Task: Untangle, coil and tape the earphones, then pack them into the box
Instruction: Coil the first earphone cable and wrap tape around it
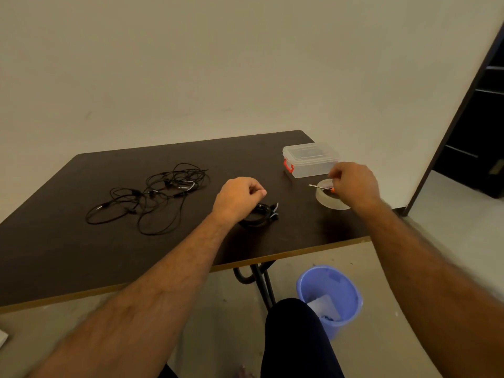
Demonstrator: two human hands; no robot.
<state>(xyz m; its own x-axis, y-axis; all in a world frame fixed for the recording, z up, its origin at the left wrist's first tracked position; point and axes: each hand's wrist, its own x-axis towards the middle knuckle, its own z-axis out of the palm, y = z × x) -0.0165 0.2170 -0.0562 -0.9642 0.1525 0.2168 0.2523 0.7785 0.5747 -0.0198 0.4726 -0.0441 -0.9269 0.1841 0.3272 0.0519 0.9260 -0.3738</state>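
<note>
A tangle of black earphones (152, 197) lies on the left half of the dark table (68, 255). One coiled black earphone (260, 216) with pale bits at its right end rests near the front edge. My left hand (238, 199) hovers just above that coil, fingers curled, thumb against forefinger, with nothing visible in it. My right hand (354, 185) is curled above the clear tape roll (326, 201). Scissors (317, 186) lie across the roll, and their orange handles run under this hand. A clear box (311, 159) with a red latch stands shut behind the roll.
The table's front edge runs diagonally below my forearms. Under it stand black metal legs (261, 282) and a blue bin (330, 296) with scraps inside. My dark-clad knee (294, 336) is beside the bin. A dark doorway (480, 118) opens at the right.
</note>
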